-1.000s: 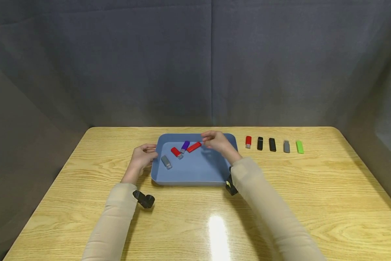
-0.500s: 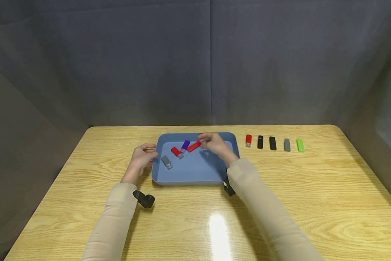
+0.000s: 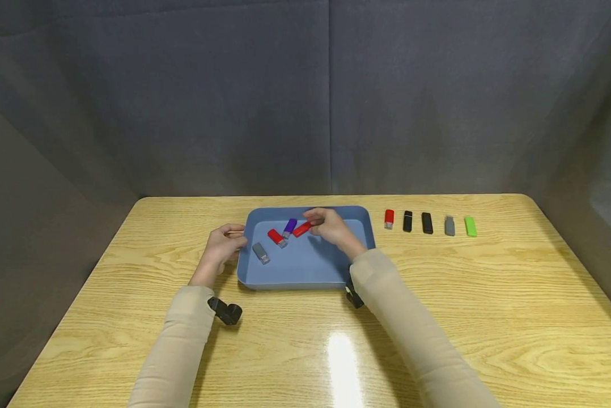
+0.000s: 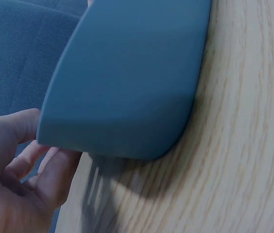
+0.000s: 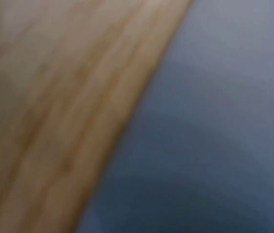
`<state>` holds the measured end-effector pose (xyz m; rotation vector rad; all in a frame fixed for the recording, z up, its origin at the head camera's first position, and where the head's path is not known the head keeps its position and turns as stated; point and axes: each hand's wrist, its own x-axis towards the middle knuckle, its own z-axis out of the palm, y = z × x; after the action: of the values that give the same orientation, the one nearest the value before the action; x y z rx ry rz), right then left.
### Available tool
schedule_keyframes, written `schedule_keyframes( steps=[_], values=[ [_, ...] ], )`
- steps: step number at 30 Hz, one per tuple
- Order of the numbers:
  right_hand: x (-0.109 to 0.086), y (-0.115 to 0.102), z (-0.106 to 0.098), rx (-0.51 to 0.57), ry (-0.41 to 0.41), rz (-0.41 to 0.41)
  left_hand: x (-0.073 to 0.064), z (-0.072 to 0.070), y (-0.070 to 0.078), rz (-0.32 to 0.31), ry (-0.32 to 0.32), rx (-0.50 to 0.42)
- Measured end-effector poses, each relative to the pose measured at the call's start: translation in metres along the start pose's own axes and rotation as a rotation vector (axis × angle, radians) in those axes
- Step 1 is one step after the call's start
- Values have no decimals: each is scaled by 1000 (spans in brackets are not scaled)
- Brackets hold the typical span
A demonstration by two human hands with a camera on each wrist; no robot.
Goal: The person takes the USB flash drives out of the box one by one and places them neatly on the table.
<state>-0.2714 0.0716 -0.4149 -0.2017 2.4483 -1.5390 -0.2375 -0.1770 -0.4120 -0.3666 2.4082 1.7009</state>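
A blue tray sits on the table. My left hand holds its left edge; in the left wrist view my thumb lies at the rim and the fingers bend under the edge. Over the tray's far part, my right hand has its thumb and fingers apart around the right end of a red USB stick, partly covering it. A purple USB stick, a second red USB stick and a grey USB stick lie to the left inside the tray.
Right of the tray, several sticks form a row: a red one, a black one, another black one, a grey one and a green one. A dark curtain hangs behind the wooden table.
My right hand has moved left, bringing its fingertips around the red USB stick's right end. That stick lies nearly where it was. My left hand has stayed at the tray's edge.
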Motion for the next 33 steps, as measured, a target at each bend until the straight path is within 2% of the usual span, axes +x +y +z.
schedule_keyframes(
  steps=[13, 20, 25, 33],
  values=[
    [2, 3, -1, -178, -46, -27, 0, 1, 1, -10, -5, -1],
    [2, 4, -2, -244, -16, -47, 0, 0, 0, -18, -6, 0],
    [1, 4, -1, -255, 5, -18, 0, 0, 0, -19, -3, -4],
    [-2, 3, -4, -199, -6, 23, 0, 0, 0, -26, 2, 1]
  ],
)
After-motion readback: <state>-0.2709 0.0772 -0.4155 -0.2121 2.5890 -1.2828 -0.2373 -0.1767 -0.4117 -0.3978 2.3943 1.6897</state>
